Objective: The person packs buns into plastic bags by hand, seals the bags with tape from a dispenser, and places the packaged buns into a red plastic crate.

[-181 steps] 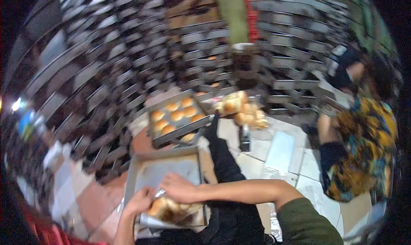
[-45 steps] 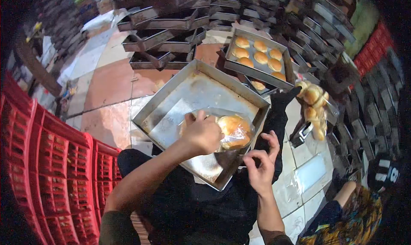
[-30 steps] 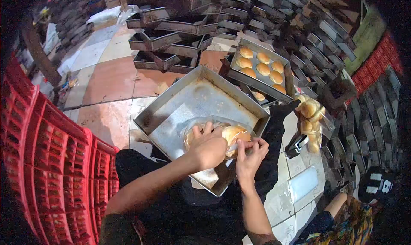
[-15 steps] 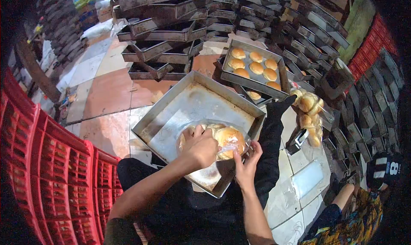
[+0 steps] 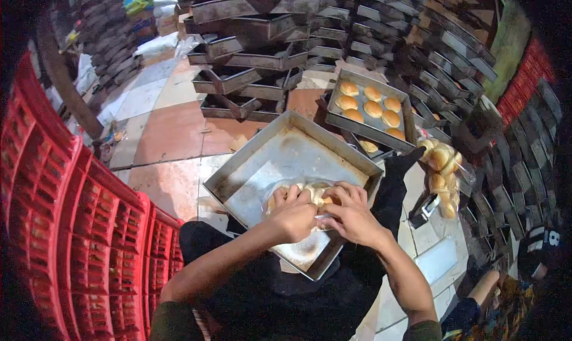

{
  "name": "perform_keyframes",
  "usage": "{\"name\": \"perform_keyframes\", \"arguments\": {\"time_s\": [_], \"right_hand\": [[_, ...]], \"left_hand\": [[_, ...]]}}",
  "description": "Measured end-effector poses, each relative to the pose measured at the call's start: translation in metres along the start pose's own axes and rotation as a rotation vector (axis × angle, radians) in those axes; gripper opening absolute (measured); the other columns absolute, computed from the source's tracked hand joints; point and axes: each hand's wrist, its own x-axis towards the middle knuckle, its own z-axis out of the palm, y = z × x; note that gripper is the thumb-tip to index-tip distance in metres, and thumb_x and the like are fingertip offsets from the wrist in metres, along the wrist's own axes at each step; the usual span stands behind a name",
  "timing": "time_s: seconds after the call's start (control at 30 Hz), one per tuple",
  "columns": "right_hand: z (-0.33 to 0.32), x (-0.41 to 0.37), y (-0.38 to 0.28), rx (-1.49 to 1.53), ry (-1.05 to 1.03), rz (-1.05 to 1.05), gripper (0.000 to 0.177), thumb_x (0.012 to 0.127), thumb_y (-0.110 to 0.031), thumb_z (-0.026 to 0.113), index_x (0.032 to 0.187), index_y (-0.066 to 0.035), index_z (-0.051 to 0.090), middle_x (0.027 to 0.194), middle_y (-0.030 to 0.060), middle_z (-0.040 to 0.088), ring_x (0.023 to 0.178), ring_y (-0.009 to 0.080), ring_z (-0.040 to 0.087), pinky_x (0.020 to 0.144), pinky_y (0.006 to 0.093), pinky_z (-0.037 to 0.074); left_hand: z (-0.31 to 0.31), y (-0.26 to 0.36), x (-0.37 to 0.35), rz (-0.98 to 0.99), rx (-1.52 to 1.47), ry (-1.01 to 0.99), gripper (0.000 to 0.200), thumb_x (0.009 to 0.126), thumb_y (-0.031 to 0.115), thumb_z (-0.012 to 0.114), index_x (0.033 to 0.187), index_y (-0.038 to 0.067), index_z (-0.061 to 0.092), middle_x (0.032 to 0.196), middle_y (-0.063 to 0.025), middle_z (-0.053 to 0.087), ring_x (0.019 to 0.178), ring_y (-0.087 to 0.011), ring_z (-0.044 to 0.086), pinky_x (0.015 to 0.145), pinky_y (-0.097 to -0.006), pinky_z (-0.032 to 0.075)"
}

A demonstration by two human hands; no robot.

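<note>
A clear plastic bag of golden buns (image 5: 313, 189) lies in a square metal baking tray (image 5: 238, 162) that rests on my lap. My left hand (image 5: 292, 219) is on the bag's left part, with its fingers curled over the top. From the other side my right hand (image 5: 354, 216) grips the bag, its fingers bent and close to my left hand. Both thumbs are near the bag's near edge, where the plastic is gathered. Much of the bag is hidden under my fingers.
Beyond my knee stands another tray (image 5: 363, 131) with several buns. Bagged buns (image 5: 441, 159) and a flat pile of clear plastic (image 5: 435, 260) lie on the right floor. Red crates (image 5: 89, 222) line my left; stacked trays (image 5: 250, 61) rise ahead. A person (image 5: 482, 293) sits at lower right.
My right hand has moved inward from the bag's right end and now closes over it beside my left hand. The camera view has shifted, so the scene sits farther right and slightly lower.
</note>
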Motion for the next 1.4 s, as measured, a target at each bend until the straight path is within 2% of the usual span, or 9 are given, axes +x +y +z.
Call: {"name": "perform_keyframes", "arguments": {"time_s": [0.2, 0.27, 0.5, 0.87, 1.07, 1.17, 1.27, 1.3, 1.4], "right_hand": [[0.003, 0.002, 0.007, 0.096, 0.033, 0.022, 0.016, 0.078, -0.021, 0.063, 0.085, -0.008, 0.063, 0.114, 0.0072, 0.049, 0.115, 0.0308, 0.037, 0.095, 0.0459, 0.027], [0.004, 0.0, 0.007, 0.153, 0.082, 0.06, 0.014, 0.078, -0.02, 0.063, 0.082, -0.006, 0.062, 0.115, 0.0072, 0.049, 0.114, 0.031, 0.037, 0.094, 0.0463, 0.028], [0.012, -0.003, 0.004, 0.184, 0.17, 0.149, 0.016, 0.079, -0.02, 0.062, 0.08, -0.004, 0.063, 0.114, 0.0111, 0.048, 0.113, 0.0314, 0.037, 0.093, 0.0437, 0.03], [0.022, -0.01, -0.004, 0.031, 0.226, 0.233, 0.018, 0.08, -0.021, 0.061, 0.079, -0.003, 0.063, 0.116, 0.0123, 0.047, 0.119, 0.0368, 0.032, 0.096, 0.05, 0.028], [0.013, -0.042, 0.0, 0.037, 0.276, 0.147, 0.03, 0.079, -0.026, 0.063, 0.101, -0.007, 0.056, 0.129, 0.0146, 0.038, 0.125, 0.0416, 0.028, 0.099, 0.0545, 0.026], [0.006, -0.088, 0.052, 0.066, 0.526, 0.439, 0.034, 0.08, -0.022, 0.063, 0.107, -0.005, 0.053, 0.122, 0.0191, 0.046, 0.113, 0.0372, 0.045, 0.09, 0.0452, 0.04], [0.032, -0.174, 0.163, 0.124, 0.794, 1.035, 0.03, 0.084, -0.017, 0.058, 0.108, -0.001, 0.05, 0.086, 0.0191, 0.061, 0.073, 0.0342, 0.062, 0.068, 0.0406, 0.049], [0.047, -0.215, 0.214, 0.081, 0.748, 1.268, 0.029, 0.089, -0.019, 0.05, 0.114, -0.004, 0.048, 0.079, 0.0143, 0.06, 0.062, 0.0248, 0.06, 0.054, 0.0353, 0.049], [0.041, -0.28, 0.263, 0.714, 0.929, 1.569, 0.031, 0.093, -0.024, 0.044, 0.121, -0.01, 0.04, 0.079, 0.0175, 0.06, 0.059, 0.0252, 0.061, 0.046, 0.0346, 0.049]], "left_hand": [[-0.002, -0.004, -0.012, 0.074, 0.125, 0.206, 0.036, 0.077, 0.036, 0.062, 0.095, 0.005, 0.06, 0.106, -0.0128, 0.047, 0.105, -0.0296, 0.038, 0.089, -0.0491, 0.024], [-0.005, -0.009, -0.027, 0.139, 0.154, 0.511, 0.034, 0.073, 0.034, 0.067, 0.093, 0.007, 0.06, 0.104, -0.009, 0.048, 0.104, -0.0267, 0.04, 0.089, -0.0486, 0.023], [0.019, -0.015, -0.035, 0.126, 0.446, 0.707, 0.032, 0.07, 0.034, 0.069, 0.09, 0.01, 0.061, 0.1, -0.0046, 0.048, 0.103, -0.0237, 0.043, 0.089, -0.0474, 0.022], [0.019, -0.027, -0.018, -0.109, -0.044, 0.399, 0.019, 0.079, 0.03, 0.062, 0.083, 0.012, 0.066, 0.101, -0.0045, 0.048, 0.105, -0.0263, 0.037, 0.086, -0.0487, 0.022], [0.028, -0.029, -0.028, -0.123, -0.042, 0.257, 0.022, 0.076, 0.028, 0.063, 0.084, 0.009, 0.067, 0.101, -0.0107, 0.053, 0.1, -0.0314, 0.043, 0.075, -0.0504, 0.03], [0.042, -0.053, -0.033, -0.009, -0.178, 0.244, 0.015, 0.072, 0.021, 0.066, 0.079, 0.008, 0.068, 0.087, -0.0105, 0.056, 0.09, -0.0309, 0.047, 0.074, -0.0481, 0.032], [0.025, -0.03, -0.035, -0.019, -0.349, 0.249, 0.011, 0.069, 0.015, 0.07, 0.07, 0.006, 0.064, 0.083, -0.0083, 0.054, 0.086, -0.0285, 0.046, 0.074, -0.0446, 0.031], [0.027, -0.033, -0.036, -0.025, -0.226, 0.261, 0.015, 0.066, 0.012, 0.072, 0.072, 0.007, 0.06, 0.084, -0.0078, 0.054, 0.084, -0.0272, 0.046, 0.075, -0.0397, 0.035], [0.021, -0.029, -0.032, -0.078, -0.078, 0.261, 0.019, 0.064, 0.007, 0.072, 0.073, 0.006, 0.055, 0.082, -0.0067, 0.051, 0.081, -0.0246, 0.046, 0.074, -0.0334, 0.04]]}}
